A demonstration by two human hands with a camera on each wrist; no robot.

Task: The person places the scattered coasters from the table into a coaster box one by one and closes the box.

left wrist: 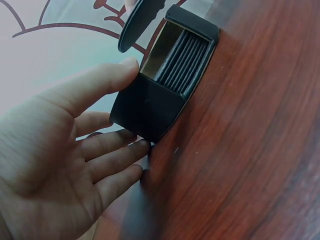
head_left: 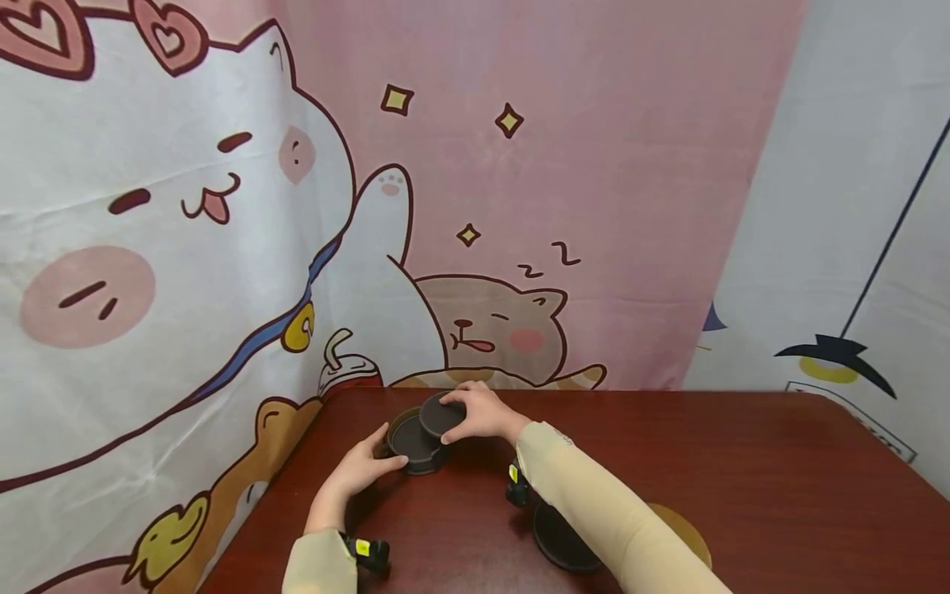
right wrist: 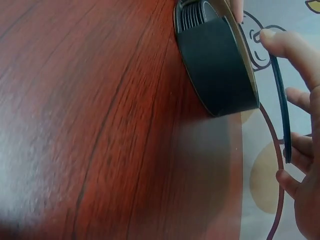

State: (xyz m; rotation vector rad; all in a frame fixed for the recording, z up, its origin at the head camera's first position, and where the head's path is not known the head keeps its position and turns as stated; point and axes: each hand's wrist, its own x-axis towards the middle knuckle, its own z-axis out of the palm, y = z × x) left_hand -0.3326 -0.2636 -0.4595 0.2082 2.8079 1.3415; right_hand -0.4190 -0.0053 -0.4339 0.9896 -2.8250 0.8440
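The right hand [head_left: 484,415] pinches a black coaster [head_left: 436,419] by its edges above the round holder [left wrist: 149,106] — its wall gripped by the left hand [head_left: 362,468] — while right of that holder the sleeve [head_left: 612,507] partly hides a dark disc [head_left: 560,540].

Draped indoor nook, cat-print cloth [head_left: 609,181], wooden table [head_left: 772,470]

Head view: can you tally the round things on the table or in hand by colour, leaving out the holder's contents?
Black: 3 (holder, held disc, tabletop disc partly hidden by the right sleeve)
Gold: 1 (round piece, also partly hidden)
Total: 4
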